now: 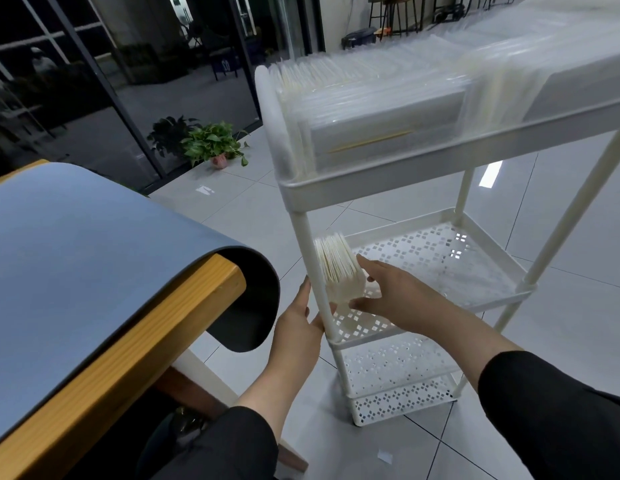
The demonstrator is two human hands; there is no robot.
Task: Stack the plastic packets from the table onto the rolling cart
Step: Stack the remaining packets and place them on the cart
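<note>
Right hand spread wide, thumb and fingers bracing a stack of packets standing on edge on the rolling cart's middle shelf. Left hand, fingers nearly straight, thumb against the cart's corner post.
</note>
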